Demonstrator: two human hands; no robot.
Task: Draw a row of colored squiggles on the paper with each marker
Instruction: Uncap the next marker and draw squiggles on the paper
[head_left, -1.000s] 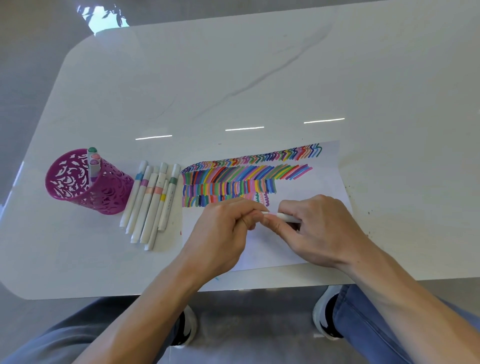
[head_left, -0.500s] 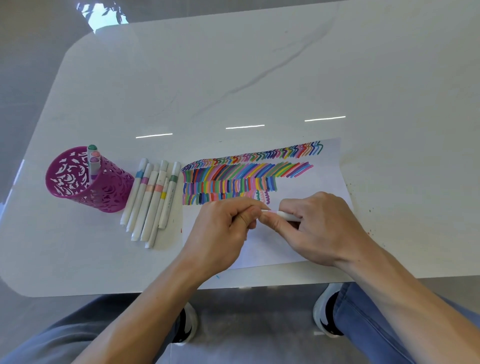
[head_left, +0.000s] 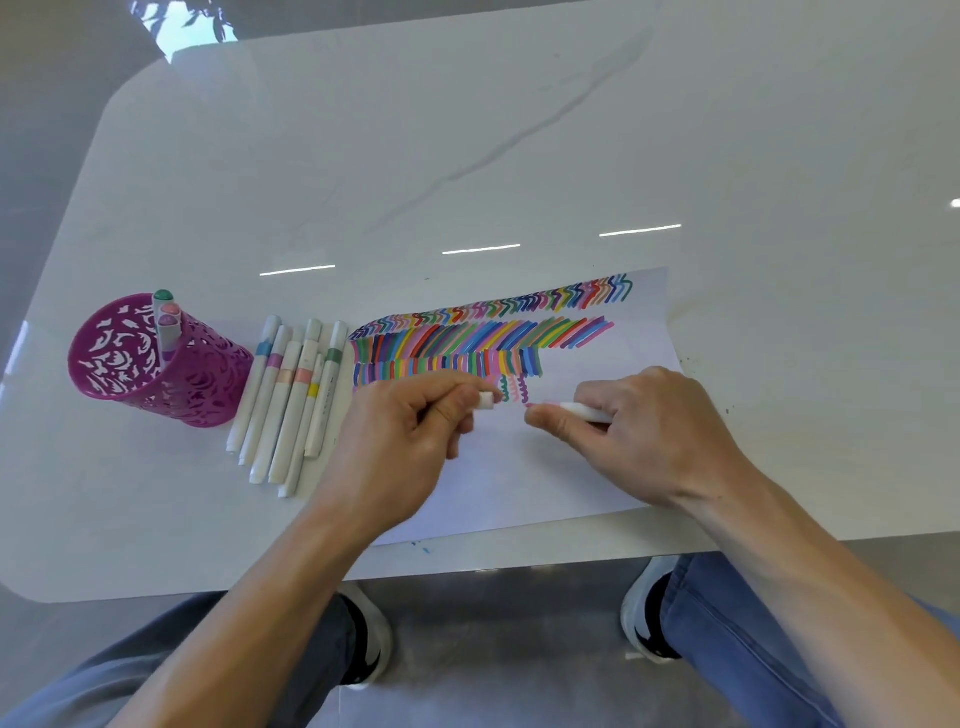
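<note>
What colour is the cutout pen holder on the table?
Magenta pink with a leafy cutout pattern, pen holder, seen in the head view.

Left hand (head_left: 410, 421) knuckles up, fingers curled, thumb and forefinger pinched at 3 o'clock side on a small white cap (head_left: 486, 400). Right hand (head_left: 644, 426) palm down, fingertips pinched at 9 o'clock on white marker (head_left: 584, 411). Hands near, apart. Forearms bare.

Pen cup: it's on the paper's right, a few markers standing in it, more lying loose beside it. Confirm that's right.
Wrong side. The head view shows the pen cup left of the paper, not right. The rest holds: a few markers stand in it, and more loose markers lie beside it, between cup and paper.
</note>
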